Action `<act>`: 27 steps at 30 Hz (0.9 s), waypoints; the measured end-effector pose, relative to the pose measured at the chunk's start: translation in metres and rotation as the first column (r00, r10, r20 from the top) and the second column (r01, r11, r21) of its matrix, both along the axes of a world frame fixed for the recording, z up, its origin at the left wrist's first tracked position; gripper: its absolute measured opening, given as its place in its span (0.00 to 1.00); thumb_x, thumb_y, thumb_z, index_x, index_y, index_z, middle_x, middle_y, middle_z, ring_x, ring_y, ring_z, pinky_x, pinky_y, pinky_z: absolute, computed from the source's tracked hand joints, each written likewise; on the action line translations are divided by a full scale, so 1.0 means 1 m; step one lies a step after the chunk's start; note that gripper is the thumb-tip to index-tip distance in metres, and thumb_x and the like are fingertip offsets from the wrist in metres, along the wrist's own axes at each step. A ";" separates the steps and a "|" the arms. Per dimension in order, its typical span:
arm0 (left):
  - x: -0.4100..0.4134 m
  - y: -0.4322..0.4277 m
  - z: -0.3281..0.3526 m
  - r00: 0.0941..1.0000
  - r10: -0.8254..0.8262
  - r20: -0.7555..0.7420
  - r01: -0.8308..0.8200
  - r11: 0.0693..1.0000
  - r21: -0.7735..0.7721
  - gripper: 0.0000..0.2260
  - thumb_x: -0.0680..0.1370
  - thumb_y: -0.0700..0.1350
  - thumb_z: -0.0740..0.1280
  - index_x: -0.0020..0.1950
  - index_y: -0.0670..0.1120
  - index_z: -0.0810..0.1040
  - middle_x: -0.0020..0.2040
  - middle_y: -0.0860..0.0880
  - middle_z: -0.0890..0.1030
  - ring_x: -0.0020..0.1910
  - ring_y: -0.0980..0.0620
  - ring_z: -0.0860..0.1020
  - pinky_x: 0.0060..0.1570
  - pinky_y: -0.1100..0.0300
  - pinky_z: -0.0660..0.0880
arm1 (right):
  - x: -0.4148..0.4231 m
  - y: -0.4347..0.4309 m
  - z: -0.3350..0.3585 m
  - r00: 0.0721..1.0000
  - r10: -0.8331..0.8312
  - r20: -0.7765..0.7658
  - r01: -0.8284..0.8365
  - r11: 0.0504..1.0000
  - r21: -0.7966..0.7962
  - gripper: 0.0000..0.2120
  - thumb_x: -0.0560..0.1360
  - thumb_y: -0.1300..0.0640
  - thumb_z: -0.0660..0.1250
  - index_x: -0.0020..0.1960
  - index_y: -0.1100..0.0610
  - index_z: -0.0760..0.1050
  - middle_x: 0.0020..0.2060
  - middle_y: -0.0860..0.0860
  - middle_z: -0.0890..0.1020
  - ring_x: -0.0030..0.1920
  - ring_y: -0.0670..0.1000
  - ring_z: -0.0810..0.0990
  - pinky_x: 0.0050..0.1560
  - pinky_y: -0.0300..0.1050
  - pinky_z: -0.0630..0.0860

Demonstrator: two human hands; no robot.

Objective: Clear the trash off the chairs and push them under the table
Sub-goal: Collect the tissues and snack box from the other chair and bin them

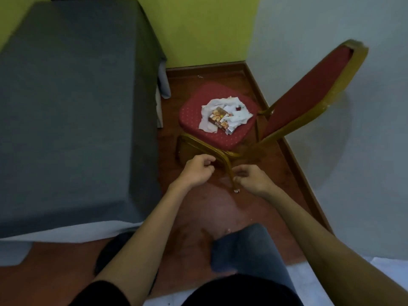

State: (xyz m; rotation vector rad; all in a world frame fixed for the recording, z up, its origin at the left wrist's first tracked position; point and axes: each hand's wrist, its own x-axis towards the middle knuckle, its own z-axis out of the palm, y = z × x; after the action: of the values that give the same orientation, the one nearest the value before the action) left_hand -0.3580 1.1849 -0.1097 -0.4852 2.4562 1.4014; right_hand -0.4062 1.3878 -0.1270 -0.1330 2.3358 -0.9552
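Observation:
A red chair [231,135] with a gold frame stands right of the table [72,107], its padded back [309,89] toward the white wall. On its seat lie crumpled white tissues [220,107] and a small brown snack box [220,118]. My left hand [198,170] hovers in front of the seat's near corner, fingers loosely curled with nothing in them. My right hand [251,178] is beside the chair's front leg [230,173], fingers curled, also holding nothing.
The table wears a grey cloth hanging to near the floor. A green wall [205,29] is behind the chair and a white wall [353,129] runs along the right. The floor [212,208] is red-brown wood. My knee [249,248] is below.

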 end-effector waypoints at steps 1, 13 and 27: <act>-0.009 -0.001 0.005 1.000 0.023 0.013 -0.023 1.000 -0.003 0.17 0.80 0.43 0.66 0.70 0.48 0.77 0.68 0.47 0.79 0.67 0.49 0.76 0.54 0.63 0.72 | -0.015 -0.004 0.002 1.000 0.014 0.009 -0.014 1.000 -0.001 0.19 0.75 0.54 0.70 0.65 0.51 0.79 0.58 0.47 0.84 0.60 0.49 0.81 0.57 0.41 0.75; -0.092 -0.003 0.113 0.992 0.070 0.103 -0.067 0.997 -0.032 0.18 0.80 0.42 0.66 0.70 0.47 0.77 0.67 0.46 0.79 0.67 0.49 0.76 0.63 0.58 0.73 | -0.127 -0.029 0.096 0.995 0.019 0.098 -0.007 0.994 -0.114 0.18 0.74 0.56 0.71 0.63 0.54 0.80 0.57 0.53 0.85 0.55 0.54 0.84 0.60 0.55 0.81; -0.221 -0.055 0.096 0.971 0.039 0.234 -0.038 0.999 -0.007 0.19 0.79 0.43 0.65 0.71 0.48 0.76 0.69 0.45 0.77 0.67 0.48 0.75 0.63 0.56 0.73 | -0.251 -0.065 0.093 0.988 0.034 0.148 -0.028 0.999 -0.037 0.17 0.78 0.56 0.69 0.67 0.52 0.78 0.61 0.52 0.82 0.55 0.51 0.81 0.53 0.46 0.80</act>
State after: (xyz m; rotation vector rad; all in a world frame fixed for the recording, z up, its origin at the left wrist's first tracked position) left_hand -0.5792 1.1297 -0.0139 -0.6623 2.2709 1.2752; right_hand -0.6573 1.3225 -0.0342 -0.1081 2.1752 -0.9580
